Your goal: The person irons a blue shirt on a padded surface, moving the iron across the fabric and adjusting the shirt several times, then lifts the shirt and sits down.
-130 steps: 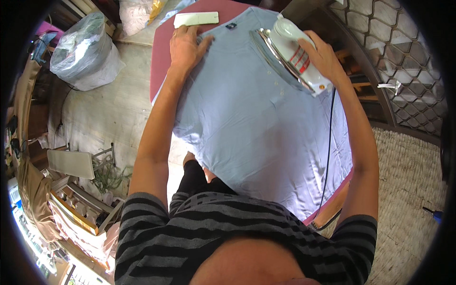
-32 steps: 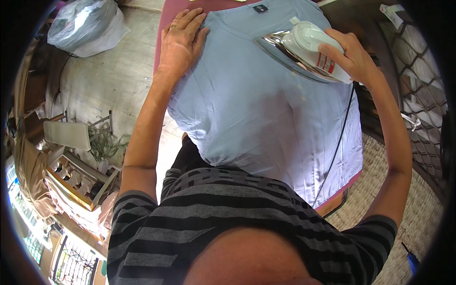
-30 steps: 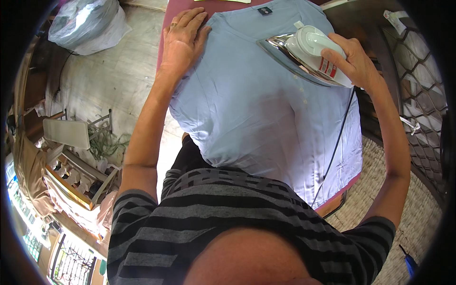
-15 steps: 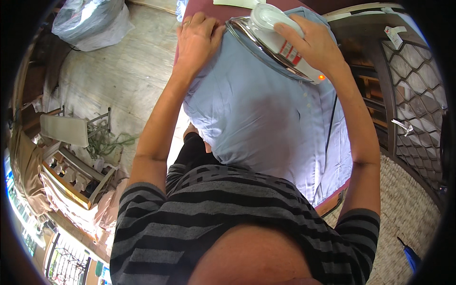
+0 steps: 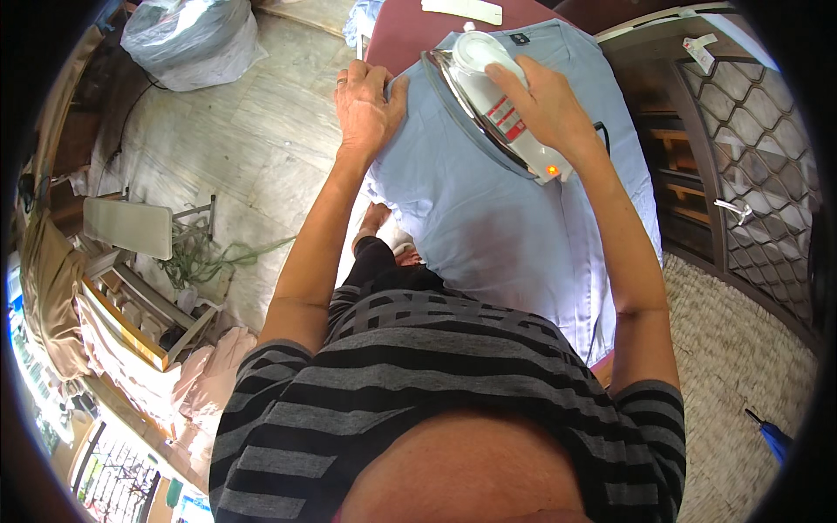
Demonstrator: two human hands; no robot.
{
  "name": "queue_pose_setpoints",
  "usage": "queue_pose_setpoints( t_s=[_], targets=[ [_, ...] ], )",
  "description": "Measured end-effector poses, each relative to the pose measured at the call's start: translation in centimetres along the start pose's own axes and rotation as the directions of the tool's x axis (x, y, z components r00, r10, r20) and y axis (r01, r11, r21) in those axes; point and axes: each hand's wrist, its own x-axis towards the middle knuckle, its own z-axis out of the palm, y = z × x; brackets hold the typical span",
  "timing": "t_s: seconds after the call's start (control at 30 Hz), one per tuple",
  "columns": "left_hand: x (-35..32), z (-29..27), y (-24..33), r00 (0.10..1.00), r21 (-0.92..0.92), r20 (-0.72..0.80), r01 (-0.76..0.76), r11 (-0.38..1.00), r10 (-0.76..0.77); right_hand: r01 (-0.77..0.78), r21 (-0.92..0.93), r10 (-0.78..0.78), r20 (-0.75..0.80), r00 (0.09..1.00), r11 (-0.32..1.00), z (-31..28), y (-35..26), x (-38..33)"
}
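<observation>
A light blue shirt (image 5: 514, 227) lies spread over the maroon-covered ironing surface (image 5: 397, 39), its collar end at the far side. My right hand (image 5: 545, 105) is wrapped round the handle of a white electric iron (image 5: 501, 109). The iron stands flat on the upper middle of the shirt, slanting from far left to near right, with an orange light glowing at its near end. At the left edge of the cloth, my left hand (image 5: 370, 106) has its fingers curled over the edge and its thumb along the fabric. The iron's soleplate face is hidden.
A white strip (image 5: 462, 10) lies at the far end of the ironing surface. A dark lattice door (image 5: 758, 174) stands at the right, with a blue umbrella (image 5: 774, 440) on the floor nearby. To the left are a plastic-wrapped bundle (image 5: 192, 44) and a folding chair (image 5: 129, 228).
The iron in my right hand now lies lower and slightly further left in view. My left hand keeps its place at the shirt's edge while the whole view has shifted.
</observation>
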Motion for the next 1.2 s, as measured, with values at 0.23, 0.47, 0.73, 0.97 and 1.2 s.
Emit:
queue_pose_setpoints(
  t_s=[0.23, 0.47, 0.73, 0.97, 1.2],
  targets=[
    [-0.5, 0.2, -0.6, 0.996, -0.077, -0.073, -0.059, 0.995, 0.053, 0.17, -0.072, -0.175, -0.066, 0.982, 0.983, 2.5, -0.8, 6.1],
    [-0.5, 0.2, -1.5, 0.993, -0.143, -0.109, -0.063, 0.988, 0.048, 0.165, 0.0, -0.165, -0.066, 0.984, 0.986, 2.6, -1.4, 2.2],
    [-0.4, 0.0, -1.5, 0.999, -0.223, -0.037, 0.019, 0.975, -0.028, -0.013, -0.015, 0.012, -0.031, 0.999, 1.0, 2.1, -3.4, -1.5],
    [0.1, -0.1, -1.5, 1.0, -0.285, -0.011, -0.025, 0.958, 0.023, 0.008, -0.033, -0.012, -0.119, 0.993, 0.999, 3.3, -3.4, 2.8],
    [0.0, -0.7, -1.5, 1.0, -0.356, 0.023, -0.009, 0.934, 0.019, -0.214, 0.044, 0.217, -0.079, 0.973, 0.976, 1.9, -4.6, -6.0]
  ],
)
